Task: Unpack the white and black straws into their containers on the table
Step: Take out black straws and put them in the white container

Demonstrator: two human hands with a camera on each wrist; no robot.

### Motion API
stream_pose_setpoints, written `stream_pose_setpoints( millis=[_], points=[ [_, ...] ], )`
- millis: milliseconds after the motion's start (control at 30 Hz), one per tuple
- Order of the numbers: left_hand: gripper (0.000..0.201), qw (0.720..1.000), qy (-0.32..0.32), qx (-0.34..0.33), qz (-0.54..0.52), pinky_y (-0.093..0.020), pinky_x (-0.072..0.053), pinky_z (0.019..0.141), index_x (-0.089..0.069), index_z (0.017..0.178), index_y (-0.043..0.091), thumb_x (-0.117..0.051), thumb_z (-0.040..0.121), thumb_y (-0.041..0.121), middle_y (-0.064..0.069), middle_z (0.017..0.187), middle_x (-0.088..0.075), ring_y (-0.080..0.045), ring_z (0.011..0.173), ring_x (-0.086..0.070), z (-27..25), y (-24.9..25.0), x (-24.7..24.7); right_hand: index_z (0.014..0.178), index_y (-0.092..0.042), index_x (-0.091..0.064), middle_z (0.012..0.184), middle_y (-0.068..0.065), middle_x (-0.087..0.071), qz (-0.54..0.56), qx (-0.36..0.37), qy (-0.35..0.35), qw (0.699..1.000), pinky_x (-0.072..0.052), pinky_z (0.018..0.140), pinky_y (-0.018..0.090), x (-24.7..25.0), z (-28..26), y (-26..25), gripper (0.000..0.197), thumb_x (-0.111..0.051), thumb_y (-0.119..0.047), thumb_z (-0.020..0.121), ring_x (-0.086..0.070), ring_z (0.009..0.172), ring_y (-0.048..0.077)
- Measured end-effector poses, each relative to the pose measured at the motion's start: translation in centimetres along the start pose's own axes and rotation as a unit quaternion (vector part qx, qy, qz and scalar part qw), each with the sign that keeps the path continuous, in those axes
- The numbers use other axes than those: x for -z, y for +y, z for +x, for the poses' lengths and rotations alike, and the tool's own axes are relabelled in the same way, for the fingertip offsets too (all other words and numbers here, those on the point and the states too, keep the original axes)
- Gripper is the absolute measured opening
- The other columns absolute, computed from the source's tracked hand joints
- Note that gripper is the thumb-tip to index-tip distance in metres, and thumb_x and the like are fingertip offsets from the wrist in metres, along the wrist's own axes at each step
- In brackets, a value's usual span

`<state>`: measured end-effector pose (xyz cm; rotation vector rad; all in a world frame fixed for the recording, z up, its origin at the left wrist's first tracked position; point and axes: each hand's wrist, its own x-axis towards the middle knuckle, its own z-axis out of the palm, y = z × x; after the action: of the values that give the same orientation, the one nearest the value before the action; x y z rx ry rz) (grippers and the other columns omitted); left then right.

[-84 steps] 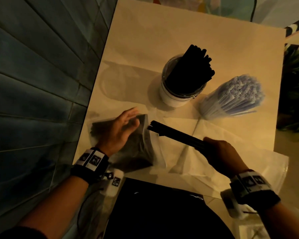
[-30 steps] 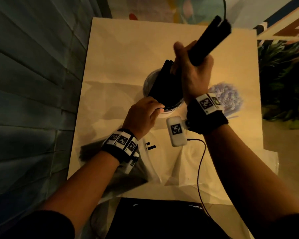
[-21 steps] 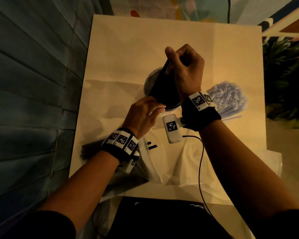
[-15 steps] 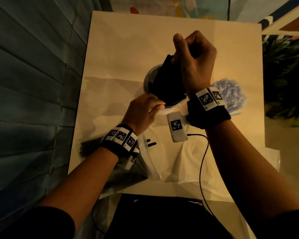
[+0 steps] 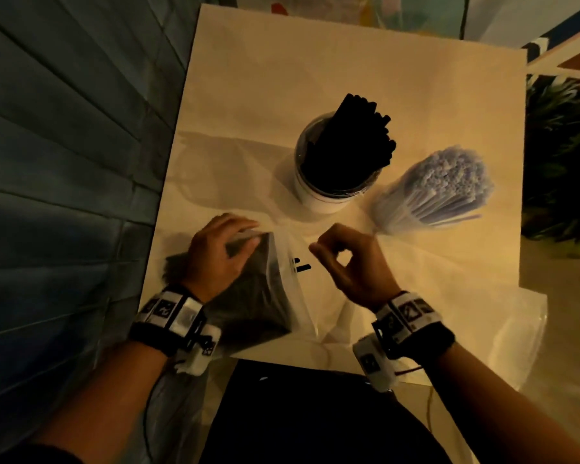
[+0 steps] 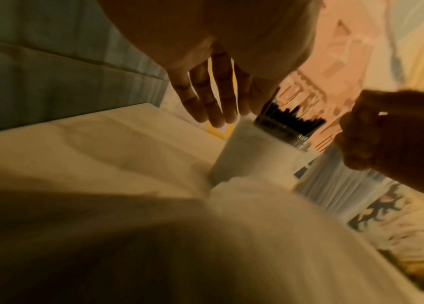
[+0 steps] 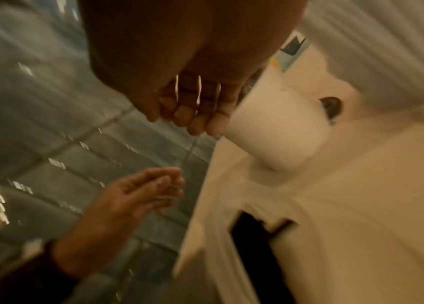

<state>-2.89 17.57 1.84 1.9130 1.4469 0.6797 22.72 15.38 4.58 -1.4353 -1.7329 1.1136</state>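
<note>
A white-based container holds a thick bunch of black straws. Right of it stands a clear container full of white straws. A plastic bag with more black straws lies at the table's near left. My left hand lies over the bag's upper end with fingers straight. My right hand hovers just right of the bag's mouth, fingers curled, thumb meeting forefinger, holding nothing. Two loose black straws poke out at the mouth.
The cream table runs along a dark panelled wall on the left. An empty crumpled plastic bag lies at the near right. Plants stand beyond the right edge. Bare tabletop lies behind the containers.
My right hand let go of its black straws in the container and came back empty toward the bag. My left hand left the container's side and returned onto the bag.
</note>
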Motion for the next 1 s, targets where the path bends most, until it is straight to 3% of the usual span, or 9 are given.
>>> stream_pose_setpoints(
  millis=[67, 133, 233, 367, 467, 600, 733, 1000],
  points=[
    [0.074, 0.99, -0.076, 0.068, 0.097, -0.051, -0.041, 0.107, -0.059, 0.133, 0.019, -0.063, 0.077, 0.067, -0.005, 0.138, -0.054, -0.027, 0.13, -0.047, -2.9, -2.6, 0.5, 0.098, -0.015, -0.067, 0.091, -0.005, -0.062, -0.062, -0.028, -0.03, 0.997, -0.05, 0.071, 0.022, -1.9, -1.0, 2.7, 0.007, -0.062, -0.019, 0.096, -0.057, 0.081, 0.006],
    [0.114, 0.958, -0.187, 0.126, 0.176, -0.053, -0.016, 0.121, -0.035, 0.152, 0.028, -0.058, 0.058, 0.088, -0.001, 0.161, -0.027, -0.025, 0.15, -0.017, -5.5, -4.9, 0.7, 0.109, -0.017, -0.068, 0.105, -0.001, -0.063, -0.137, -0.02, -0.067, 0.988, -0.053, 0.079, 0.03, -3.6, -1.4, 5.0, 0.015, -0.059, -0.018, 0.096, -0.058, 0.094, 0.014],
    [0.145, 0.918, -0.287, 0.148, 0.229, -0.052, 0.009, 0.122, 0.0, 0.159, 0.029, -0.06, 0.044, 0.094, 0.004, 0.167, 0.011, -0.019, 0.153, 0.015, -8.2, -7.3, 0.1, 0.112, -0.016, -0.069, 0.114, 0.002, -0.064, -0.222, 0.032, -0.149, 0.963, -0.052, 0.086, 0.038, -5.5, -0.7, 6.1, 0.022, -0.058, -0.02, 0.094, -0.054, 0.104, 0.023],
    [0.152, 0.91, -0.297, 0.145, 0.252, -0.049, 0.018, 0.119, 0.02, 0.155, 0.03, -0.074, 0.048, 0.084, 0.006, 0.162, 0.03, -0.019, 0.149, 0.027, -9.1, -8.0, -1.2, 0.105, -0.015, -0.072, 0.118, 0.005, -0.066, -0.275, 0.116, -0.247, 0.922, -0.048, 0.09, 0.042, -7.3, 0.5, 5.1, 0.031, -0.049, -0.029, 0.09, -0.054, 0.115, 0.031],
    [0.154, 0.906, -0.295, 0.145, 0.268, -0.053, 0.013, 0.121, 0.022, 0.155, 0.028, -0.074, 0.048, 0.083, 0.005, 0.161, 0.031, -0.019, 0.149, 0.027, -8.8, -7.9, -1.5, 0.104, -0.012, -0.072, 0.117, 0.009, -0.067, -0.295, 0.133, -0.28, 0.904, -0.048, 0.092, 0.043, -8.7, 1.3, 4.6, 0.037, -0.046, -0.033, 0.088, -0.058, 0.114, 0.033],
    [0.155, 0.897, -0.309, 0.151, 0.279, -0.055, 0.008, 0.122, 0.022, 0.155, 0.025, -0.073, 0.048, 0.084, 0.002, 0.163, 0.027, -0.021, 0.15, 0.026, -8.3, -7.7, -1.5, 0.102, -0.007, -0.072, 0.105, 0.012, -0.066, -0.34, 0.111, -0.28, 0.891, -0.05, 0.078, 0.04, -9.8, 2.1, 3.6, 0.022, -0.069, -0.017, 0.083, -0.061, 0.098, 0.036],
    [0.155, 0.899, -0.309, 0.159, 0.267, -0.055, 0.008, 0.122, 0.022, 0.155, 0.026, -0.074, 0.048, 0.083, 0.003, 0.163, 0.027, -0.02, 0.149, 0.027, -8.4, -7.7, -1.6, 0.12, -0.005, -0.066, 0.124, 0.012, -0.061, -0.366, 0.064, -0.308, 0.876, -0.04, 0.096, 0.04, -10.4, 2.8, 2.4, 0.031, -0.053, -0.014, 0.092, -0.05, 0.114, 0.035],
    [0.156, 0.898, -0.307, 0.167, 0.266, -0.054, 0.01, 0.122, 0.025, 0.154, 0.027, -0.076, 0.048, 0.08, 0.002, 0.163, 0.027, -0.021, 0.149, 0.028, -8.4, -7.6, -1.7, 0.123, -0.009, -0.063, 0.131, 0.009, -0.056, -0.426, 0.02, -0.341, 0.838, -0.037, 0.1, 0.042, -11.7, 3.5, 1.4, 0.035, -0.049, -0.025, 0.096, -0.045, 0.124, 0.033]
  ],
)
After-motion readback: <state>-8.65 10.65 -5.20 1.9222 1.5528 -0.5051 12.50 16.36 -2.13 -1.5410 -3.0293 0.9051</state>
